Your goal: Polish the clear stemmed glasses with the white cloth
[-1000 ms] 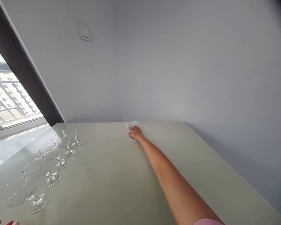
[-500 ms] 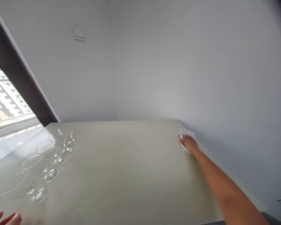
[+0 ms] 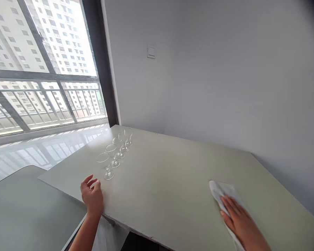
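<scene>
My right hand [image 3: 237, 218] lies flat on a white cloth [image 3: 219, 188], pressing it to the tabletop at the lower right. My left hand [image 3: 92, 195] rests at the table's near edge, palm up with fingers loosely curled and apart, holding nothing. Just beyond it, several clear stemmed glasses stand upright in a row; the nearest glass [image 3: 109, 174] is closest to my left fingers. The row runs back toward the far left corner of the pale table [image 3: 162, 181].
A grey surface [image 3: 28, 209] lies beside the table at the lower left. Walls meet behind the table, with a light switch [image 3: 151, 52] on one. A large window [image 3: 49, 80] is at the left, above a shiny floor [image 3: 42, 148].
The view has turned left, showing more window and floor. My right hand and the cloth have moved back from the far right side toward me. More of my left hand shows.
</scene>
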`<state>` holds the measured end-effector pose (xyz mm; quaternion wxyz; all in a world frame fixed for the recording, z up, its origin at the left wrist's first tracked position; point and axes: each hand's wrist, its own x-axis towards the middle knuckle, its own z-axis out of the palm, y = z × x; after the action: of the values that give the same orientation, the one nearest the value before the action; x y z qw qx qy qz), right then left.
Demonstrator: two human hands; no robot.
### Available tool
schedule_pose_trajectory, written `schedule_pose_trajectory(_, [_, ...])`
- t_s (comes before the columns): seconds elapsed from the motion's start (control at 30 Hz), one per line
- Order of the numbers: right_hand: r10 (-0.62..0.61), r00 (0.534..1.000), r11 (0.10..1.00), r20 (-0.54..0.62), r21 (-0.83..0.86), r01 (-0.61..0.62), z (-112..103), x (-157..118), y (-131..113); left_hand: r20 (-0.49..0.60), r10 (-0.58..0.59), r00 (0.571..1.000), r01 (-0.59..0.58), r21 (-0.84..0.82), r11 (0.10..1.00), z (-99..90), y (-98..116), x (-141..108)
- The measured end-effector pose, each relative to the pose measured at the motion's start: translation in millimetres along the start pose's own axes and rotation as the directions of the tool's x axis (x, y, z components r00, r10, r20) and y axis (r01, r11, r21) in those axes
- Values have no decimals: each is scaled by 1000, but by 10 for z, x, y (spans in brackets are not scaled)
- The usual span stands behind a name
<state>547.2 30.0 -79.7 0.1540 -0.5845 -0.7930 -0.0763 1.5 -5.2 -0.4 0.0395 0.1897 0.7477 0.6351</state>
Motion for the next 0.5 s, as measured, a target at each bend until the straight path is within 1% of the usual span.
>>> schedule_pose_trajectory(0.07, [-104, 993, 993, 61, 59, 100, -61, 132, -442, -23, 8, 1000, -9, -20, 1000, -9, 22, -10])
schedule_pose_trajectory(0.13, [-222, 967, 970, 128, 132, 205, -137, 280, -831, -61, 31, 998, -32, -31, 999, -20, 53, -31])
schedule_pose_trajectory(0.23, [-386, 899, 909, 208, 252, 332, -232, 527, -1282, -105, 90, 990, -92, -16, 996, -34, 97, -126])
schedule_pose_trajectory(0.3, [-470, 848, 863, 243, 329, 384, -255, 708, -1499, -82, 128, 988, -130, -19, 991, -29, 126, -249])
schedule_pose_trajectory(0.33, [-501, 827, 843, 254, 361, 400, -252, 800, -1588, -38, 137, 990, -138, -32, 990, -17, 145, -323])
schedule_pose_trajectory(0.4, [-534, 803, 817, 264, 404, 411, -222, 969, -1733, 113, 124, 986, -116, -74, 991, 35, 204, -475])
schedule_pose_trajectory(0.43, [-536, 801, 814, 266, 414, 407, -202, 1040, -1791, 212, 107, 971, -88, -97, 991, 81, 247, -539])
schedule_pose_trajectory(0.47, [-530, 805, 817, 267, 417, 399, -184, 1097, -1840, 313, 88, 946, -51, -124, 991, 144, 300, -590])
schedule_pose_trajectory(0.5, [-521, 811, 821, 268, 417, 389, -169, 1140, -1880, 410, 70, 909, -8, -150, 989, 228, 361, -622])
